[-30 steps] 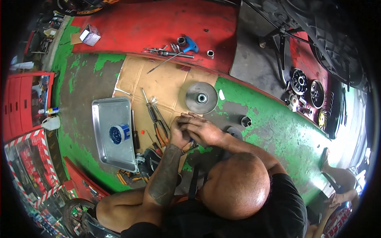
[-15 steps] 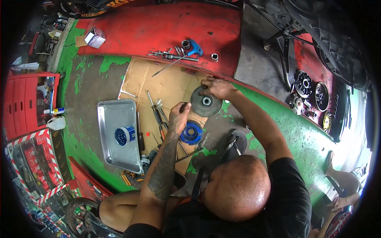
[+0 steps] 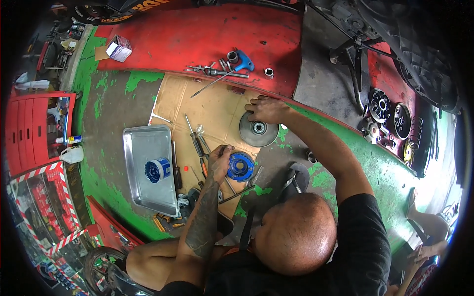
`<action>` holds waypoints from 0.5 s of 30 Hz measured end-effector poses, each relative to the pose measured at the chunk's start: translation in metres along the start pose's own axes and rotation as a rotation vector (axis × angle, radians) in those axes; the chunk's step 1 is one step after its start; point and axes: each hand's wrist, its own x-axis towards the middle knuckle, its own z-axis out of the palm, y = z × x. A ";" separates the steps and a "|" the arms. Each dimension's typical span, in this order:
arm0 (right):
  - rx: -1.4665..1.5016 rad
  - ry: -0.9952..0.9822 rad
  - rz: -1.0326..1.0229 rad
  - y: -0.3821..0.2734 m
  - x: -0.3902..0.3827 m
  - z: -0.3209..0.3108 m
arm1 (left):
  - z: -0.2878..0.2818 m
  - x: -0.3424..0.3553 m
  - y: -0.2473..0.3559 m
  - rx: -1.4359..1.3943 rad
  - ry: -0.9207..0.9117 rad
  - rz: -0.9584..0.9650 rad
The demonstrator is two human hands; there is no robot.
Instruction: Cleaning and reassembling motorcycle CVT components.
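Observation:
A round grey metal pulley disc (image 3: 252, 137) with a bearing in its hub sits over the edge of the cardboard (image 3: 180, 96). My right hand (image 3: 269, 109) grips its far rim, fingers over the edge. Closer to me, my left hand (image 3: 219, 162) is apart from the disc, its fingers pinched together. Whatever is between those fingertips is too small to make out. Just right of that hand lies a blue round part (image 3: 240, 166) with an open centre. Screwdrivers (image 3: 195, 141) and other hand tools lie to the left of it.
A metal tray (image 3: 143, 192) on the left holds a tub of blue grease (image 3: 158, 170). On the red platform (image 3: 182, 34) are sockets, a blue-handled tool (image 3: 243, 61) and a small box (image 3: 120, 48). Removed round parts (image 3: 379, 105) lie at the right, under a motorcycle.
My left hand has drawn back from the disc's near edge toward me, beside the blue part. My right hand has shifted slightly outward on the far rim.

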 end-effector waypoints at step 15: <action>0.620 0.280 0.601 -0.012 -0.006 0.032 | 0.000 0.002 -0.012 0.070 0.010 0.037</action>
